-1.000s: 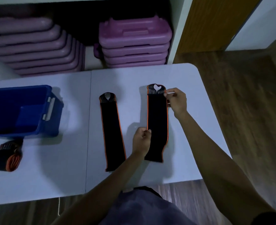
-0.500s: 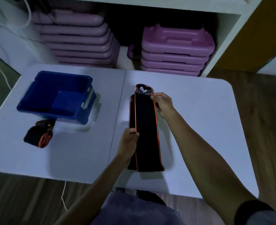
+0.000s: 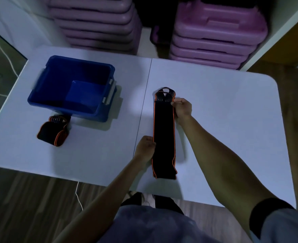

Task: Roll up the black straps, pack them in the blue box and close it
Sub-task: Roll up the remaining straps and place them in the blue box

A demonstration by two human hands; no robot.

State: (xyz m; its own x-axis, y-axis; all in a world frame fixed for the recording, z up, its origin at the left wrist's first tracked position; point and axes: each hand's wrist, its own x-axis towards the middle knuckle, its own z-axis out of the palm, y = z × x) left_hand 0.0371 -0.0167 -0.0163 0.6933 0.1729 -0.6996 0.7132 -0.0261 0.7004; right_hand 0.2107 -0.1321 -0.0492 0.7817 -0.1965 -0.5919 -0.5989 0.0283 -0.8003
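Two black straps with orange edges lie stacked lengthwise on the white table, right of its centre seam. My right hand pinches the right edge near the far, looped end. My left hand grips the left edge lower down. A rolled black strap rests on the table just in front of the blue box. The box stands open at the left, with a blue piece lying inside it.
Stacks of purple plastic cases fill the shelf behind the table. A white cable hangs below the table's near edge. Wooden floor surrounds the table, and my lap is at the bottom of the view.
The right-hand strap has been moved left onto the other strap, so the two now lie stacked. Both hands kept their hold. The view has shifted, bringing the box closer to centre.
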